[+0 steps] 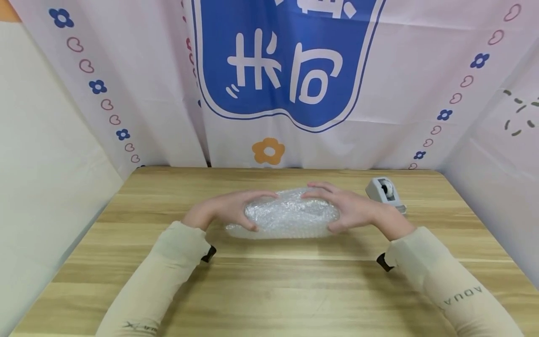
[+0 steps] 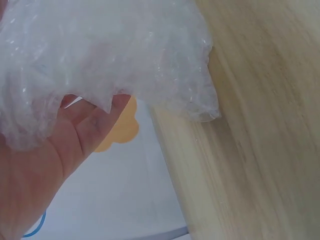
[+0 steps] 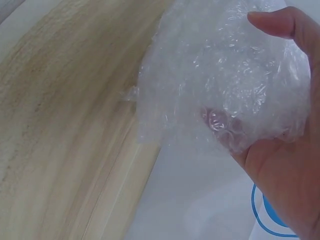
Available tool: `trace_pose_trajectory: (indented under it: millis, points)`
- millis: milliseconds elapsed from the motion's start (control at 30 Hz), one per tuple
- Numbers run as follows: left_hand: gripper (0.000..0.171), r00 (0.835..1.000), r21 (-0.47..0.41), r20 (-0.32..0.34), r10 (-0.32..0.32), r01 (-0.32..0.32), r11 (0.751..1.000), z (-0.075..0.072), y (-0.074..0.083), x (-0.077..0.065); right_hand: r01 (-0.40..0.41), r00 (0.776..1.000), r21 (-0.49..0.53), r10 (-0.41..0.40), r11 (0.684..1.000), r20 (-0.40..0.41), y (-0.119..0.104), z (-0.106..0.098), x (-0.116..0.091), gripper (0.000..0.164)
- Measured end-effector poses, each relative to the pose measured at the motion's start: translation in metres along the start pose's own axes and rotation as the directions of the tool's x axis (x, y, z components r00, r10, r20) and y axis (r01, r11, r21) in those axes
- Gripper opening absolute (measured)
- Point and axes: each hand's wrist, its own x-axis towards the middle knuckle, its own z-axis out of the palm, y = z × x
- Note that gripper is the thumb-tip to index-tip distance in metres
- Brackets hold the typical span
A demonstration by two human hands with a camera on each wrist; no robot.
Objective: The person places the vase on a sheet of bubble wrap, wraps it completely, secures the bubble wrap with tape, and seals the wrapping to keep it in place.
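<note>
A bundle of clear bubble wrap (image 1: 290, 216) lies across the far middle of the wooden table, between the two hands. My left hand (image 1: 236, 208) grips its left end, thumb on the near side and fingers over the far side. At the other end my right hand (image 1: 347, 208) holds it the same way. In the left wrist view, loose folds of the bubble wrap (image 2: 115, 55) hang over the fingers. The right wrist view has the thumb across the crinkled bubble wrap (image 3: 200, 85), with fingertips showing through the film. Whatever may be inside is hidden.
A grey tape dispenser (image 1: 384, 192) with a roll in it stands on the table (image 1: 278, 285), just beyond the right hand. Behind the table's far edge hangs a printed cloth (image 1: 168, 117), with white cloth at both sides.
</note>
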Motion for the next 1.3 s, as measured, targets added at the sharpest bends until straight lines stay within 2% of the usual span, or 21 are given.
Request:
trace_pose_trajectory:
  millis: [267, 400, 567, 667, 800, 867, 900, 1133, 1200, 1300]
  points:
    - [0.090, 0.999, 0.012, -0.051, 0.015, -0.015, 1.000, 0.004, -0.005, -0.002, -0.014, 1.000, 0.009, 0.014, 1.000, 0.010, 0.002, -0.001, 0.001, 0.090]
    - [0.090, 0.996, 0.084, -0.086, 0.012, -0.005, 0.996, 0.005, -0.004, -0.005, -0.004, 1.000, 0.014, 0.004, 1.000, -0.008, 0.005, 0.001, 0.002, 0.090]
    - [0.090, 0.990, 0.198, -0.125, 0.064, -0.038, 0.979, 0.006, -0.001, -0.008, -0.007, 1.000, 0.019, 0.007, 1.000, -0.011, 0.006, 0.001, 0.003, 0.089]
    - [0.092, 0.986, 0.303, -0.142, 0.093, -0.046, 0.952, 0.009, 0.004, -0.009, -0.007, 1.000, 0.027, 0.007, 1.000, -0.006, 0.006, 0.000, 0.003, 0.089]
    - [0.100, 0.980, 0.460, -0.151, 0.127, -0.044, 0.887, 0.015, 0.009, -0.010, -0.014, 1.000, 0.045, 0.013, 0.999, 0.014, 0.006, -0.001, 0.004, 0.090]
    - [0.105, 0.978, 0.506, -0.156, 0.136, -0.039, 0.862, 0.018, 0.011, -0.011, -0.014, 1.000, 0.049, 0.012, 0.999, 0.025, 0.006, -0.001, 0.003, 0.090]
    - [0.106, 0.977, 0.512, -0.161, 0.140, -0.039, 0.858, 0.020, 0.012, -0.011, -0.013, 0.999, 0.049, 0.012, 0.999, 0.031, 0.005, -0.001, 0.003, 0.090]
    - [0.102, 0.972, 0.506, -0.184, 0.147, -0.035, 0.862, 0.023, 0.016, -0.007, -0.021, 0.998, 0.058, 0.018, 0.998, 0.061, 0.000, -0.002, 0.000, 0.102]
    - [0.100, 0.972, 0.497, -0.180, 0.148, -0.040, 0.867, 0.023, 0.016, -0.006, -0.026, 0.998, 0.053, 0.022, 0.998, 0.059, 0.000, -0.001, 0.000, 0.107]
    - [0.099, 0.973, 0.467, -0.176, 0.148, -0.049, 0.883, 0.023, 0.014, -0.005, -0.023, 0.999, 0.046, 0.020, 0.999, 0.044, 0.000, 0.001, 0.000, 0.106]
